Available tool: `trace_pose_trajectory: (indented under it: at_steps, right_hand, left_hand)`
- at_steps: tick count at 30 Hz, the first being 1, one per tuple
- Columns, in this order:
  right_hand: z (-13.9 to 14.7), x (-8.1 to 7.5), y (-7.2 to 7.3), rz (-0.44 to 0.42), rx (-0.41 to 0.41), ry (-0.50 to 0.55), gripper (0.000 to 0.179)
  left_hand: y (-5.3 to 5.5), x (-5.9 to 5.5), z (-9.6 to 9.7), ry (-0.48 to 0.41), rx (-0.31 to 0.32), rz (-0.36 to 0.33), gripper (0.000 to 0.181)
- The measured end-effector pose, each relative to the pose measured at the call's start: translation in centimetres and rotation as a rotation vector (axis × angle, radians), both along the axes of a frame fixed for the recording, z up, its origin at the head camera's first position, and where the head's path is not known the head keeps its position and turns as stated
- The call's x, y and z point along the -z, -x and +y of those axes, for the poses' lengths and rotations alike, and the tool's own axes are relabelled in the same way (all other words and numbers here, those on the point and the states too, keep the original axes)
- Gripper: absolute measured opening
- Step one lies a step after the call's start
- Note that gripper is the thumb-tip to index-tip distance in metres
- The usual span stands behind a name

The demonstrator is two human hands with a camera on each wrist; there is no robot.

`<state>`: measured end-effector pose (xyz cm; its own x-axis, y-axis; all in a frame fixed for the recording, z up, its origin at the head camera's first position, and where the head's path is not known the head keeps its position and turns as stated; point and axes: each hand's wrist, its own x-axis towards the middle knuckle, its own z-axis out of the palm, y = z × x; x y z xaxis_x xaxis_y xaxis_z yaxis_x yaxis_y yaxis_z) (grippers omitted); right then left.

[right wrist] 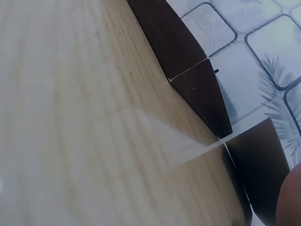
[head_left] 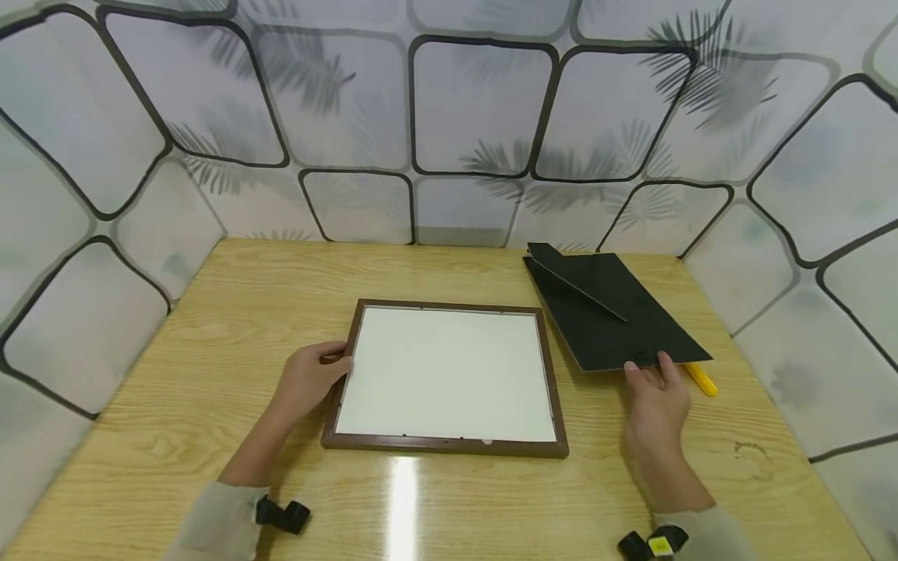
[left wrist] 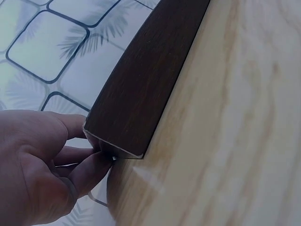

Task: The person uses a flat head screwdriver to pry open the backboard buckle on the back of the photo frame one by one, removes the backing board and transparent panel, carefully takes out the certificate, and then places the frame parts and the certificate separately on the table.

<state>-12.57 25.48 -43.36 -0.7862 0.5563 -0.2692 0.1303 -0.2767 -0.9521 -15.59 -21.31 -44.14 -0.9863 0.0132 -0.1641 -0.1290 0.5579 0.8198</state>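
A brown picture frame (head_left: 449,447) lies on the table, a white sheet (head_left: 449,374) filling its inside and small dark tabs along its inner edge. My left hand (head_left: 309,379) pinches the frame's left side between thumb and fingers; the left wrist view shows the fingers at a corner of the dark wood frame (left wrist: 141,80). To the right, my right hand (head_left: 658,405) holds the near edge of a black frame backing board (head_left: 631,343), thumb and fingers at that edge. An easel leg (head_left: 575,284) stands partly raised from the board. In the right wrist view only a fingertip (right wrist: 290,200) shows beside the board (right wrist: 258,162).
A yellow handle (head_left: 701,379) sticks out from under the board's right near corner; the rest of it is hidden. The wooden table (head_left: 295,288) meets patterned panels (head_left: 470,210) at its back and sides.
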Motion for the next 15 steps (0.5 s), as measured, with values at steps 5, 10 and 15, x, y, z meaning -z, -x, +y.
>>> trace_pose_trajectory:
  at_steps: [5,10,15]
  right_hand:
    - [-0.7,0.2,0.3,-0.081,-0.003,-0.094,0.077]
    - [-1.1,0.3,0.3,-0.095,-0.002,-0.114,0.078]
    - [-1.2,0.4,0.4,-0.094,0.017,-0.122,0.079]
  left_hand:
    - [0.0,0.0,-0.1,0.012,0.002,-0.005,0.049]
    - [0.0,0.0,0.0,0.009,0.004,-0.017,0.050]
    - [0.0,-0.1,-0.1,0.013,0.003,-0.017,0.050]
